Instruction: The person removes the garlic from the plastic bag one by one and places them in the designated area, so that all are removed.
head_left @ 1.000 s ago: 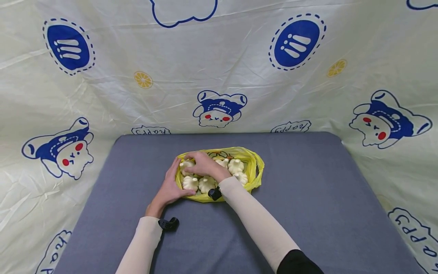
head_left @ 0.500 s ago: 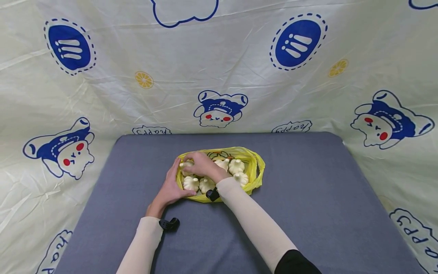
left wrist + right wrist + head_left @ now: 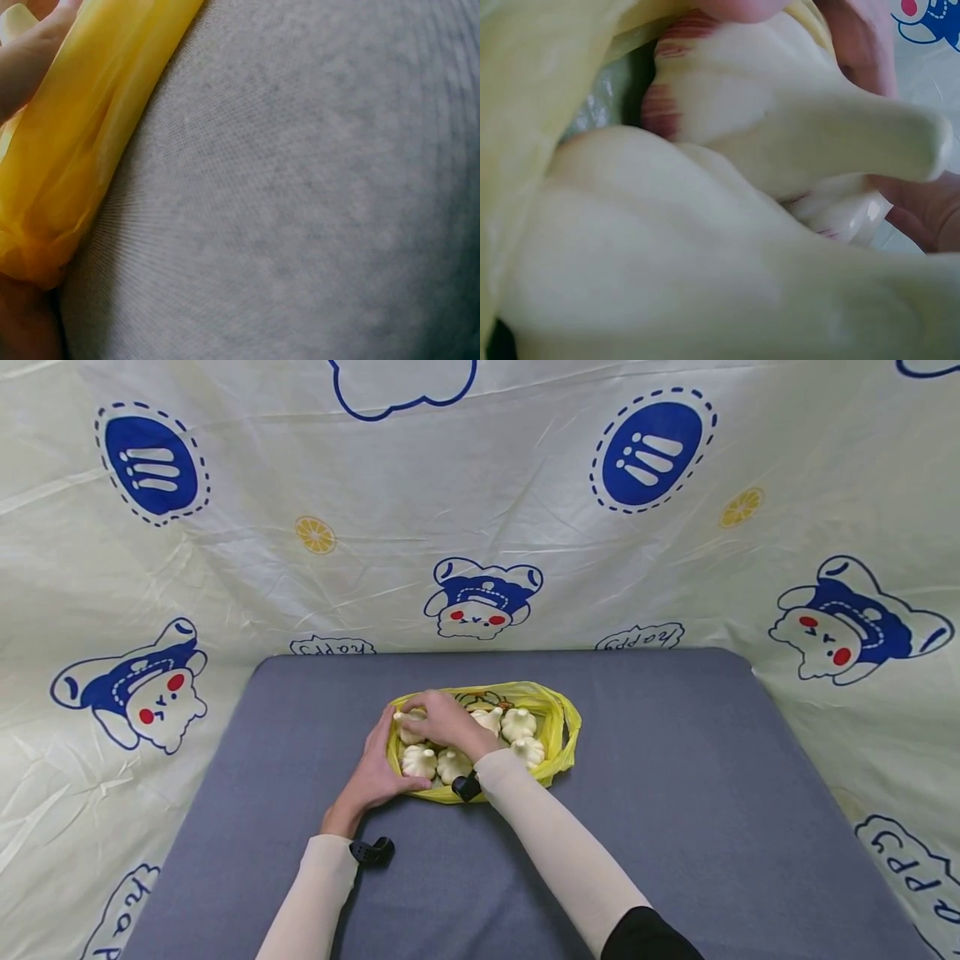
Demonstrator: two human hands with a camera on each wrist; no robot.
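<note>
A yellow plastic bag (image 3: 564,727) lies spread open on the table, several white garlic bulbs (image 3: 418,762) inside it. My left hand (image 3: 371,774) holds the bag's left end, thumb over the near rim and fingers along the outer side. Reaching across into the bag, my right hand (image 3: 450,724) grips a garlic bulb (image 3: 410,727) at the far left corner. The right wrist view shows that bulb (image 3: 757,97) with purple-streaked skin, fingers around it, and a larger bulb (image 3: 652,255) in front. In the left wrist view, the yellow bag (image 3: 82,150) runs beside the left thumb.
A grey cloth-covered table (image 3: 675,793) extends around the bag on every side. Behind it hangs a white printed curtain (image 3: 525,468) with blue cartoon figures, which also runs down both sides. Each wrist wears a small black camera (image 3: 372,852).
The right hand has shifted very slightly at the far left bulb, which has tilted a little under its fingers. The left hand and bag stay in place.
</note>
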